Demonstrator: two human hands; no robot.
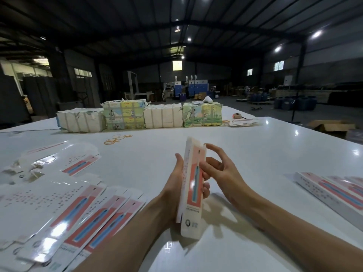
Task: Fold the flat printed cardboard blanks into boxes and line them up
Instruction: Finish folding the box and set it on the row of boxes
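White-and-coral printed cardboard box, held upright: left hand fingers curl round it; right hand fingers, spread, touch its right edge.

Both forearms bare, in from the lower edge, converging mid-frame. Left hand: palm turned to the right, thumb up along the left side of the box, fingertips curled round its right edge. Box gripped upright, slightly tilted. Right hand: palm facing left, index finger arched up to the box's top corner. Other fingers bent, tips against the printed face. Wrists apart, right wrist further out to the side.
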